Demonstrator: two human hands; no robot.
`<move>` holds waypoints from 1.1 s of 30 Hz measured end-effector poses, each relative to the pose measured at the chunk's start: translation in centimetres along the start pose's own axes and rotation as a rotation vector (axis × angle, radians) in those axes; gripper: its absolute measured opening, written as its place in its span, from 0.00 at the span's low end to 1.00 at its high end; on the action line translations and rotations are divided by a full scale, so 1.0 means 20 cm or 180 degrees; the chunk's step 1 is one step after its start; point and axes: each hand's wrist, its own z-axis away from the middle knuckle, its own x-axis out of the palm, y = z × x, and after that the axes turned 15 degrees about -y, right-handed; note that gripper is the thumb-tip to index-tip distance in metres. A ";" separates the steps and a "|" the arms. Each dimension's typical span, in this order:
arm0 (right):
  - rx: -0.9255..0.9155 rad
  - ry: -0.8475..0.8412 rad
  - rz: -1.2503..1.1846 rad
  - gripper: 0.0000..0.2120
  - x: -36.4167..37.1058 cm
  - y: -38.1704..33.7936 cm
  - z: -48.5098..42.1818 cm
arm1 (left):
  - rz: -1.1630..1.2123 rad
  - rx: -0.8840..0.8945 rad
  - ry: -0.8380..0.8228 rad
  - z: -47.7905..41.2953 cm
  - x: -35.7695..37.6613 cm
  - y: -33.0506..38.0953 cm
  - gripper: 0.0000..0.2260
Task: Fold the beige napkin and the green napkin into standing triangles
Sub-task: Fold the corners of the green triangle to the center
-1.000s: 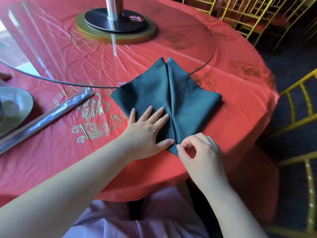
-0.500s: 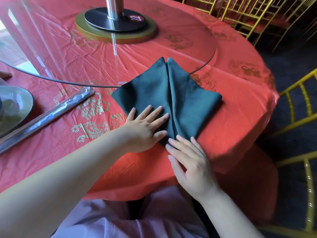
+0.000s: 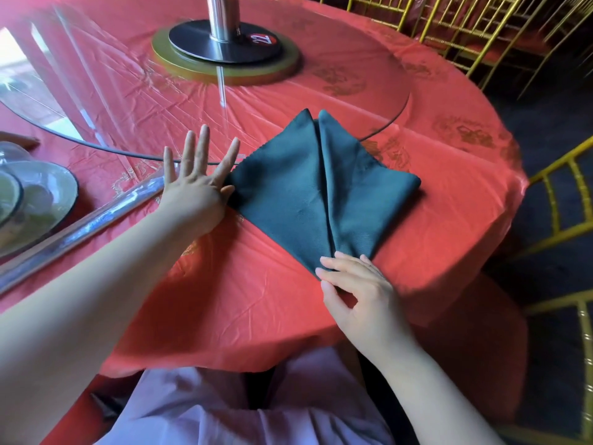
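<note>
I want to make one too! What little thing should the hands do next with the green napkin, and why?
Probably slide the left hand under the green napkin and turn it over. Its two flaps already meet down the middle, it lies flat, and the right hand rests on the near tip.

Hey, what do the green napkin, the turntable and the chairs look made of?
Green napkin: woven cloth, matte; fine weave and soft creases show. Turntable: likely clear glass, glossy; the red cloth shows through it. Chairs: gold finish, metal or plastic, cannot tell.
</note>
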 end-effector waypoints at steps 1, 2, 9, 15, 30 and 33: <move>0.0055 -0.0074 -0.0159 0.13 -0.01 0.00 0.00 | 0.0021 -0.0008 0.0083 0.00 0.00 0.01 0.32; 0.0095 -0.0130 -0.0365 0.14 -0.03 -0.01 -0.01 | 0.0009 0.0032 0.0184 0.01 0.00 0.03 0.34; 0.0555 0.0356 -0.0283 0.04 -0.16 0.01 0.02 | 0.0066 0.1731 -0.0295 0.21 0.01 0.37 0.28; 0.0914 0.0331 0.0154 0.04 -0.08 -0.02 0.05 | -0.0158 0.1834 -0.0735 0.27 0.12 0.46 0.38; 0.0858 0.0303 0.0193 0.06 -0.06 0.00 -0.01 | -0.0367 0.2086 -0.0877 0.27 0.10 0.48 0.27; 0.0840 0.0131 -0.0062 0.04 -0.07 0.00 -0.01 | -0.0314 0.2117 -0.0945 0.28 0.09 0.49 0.29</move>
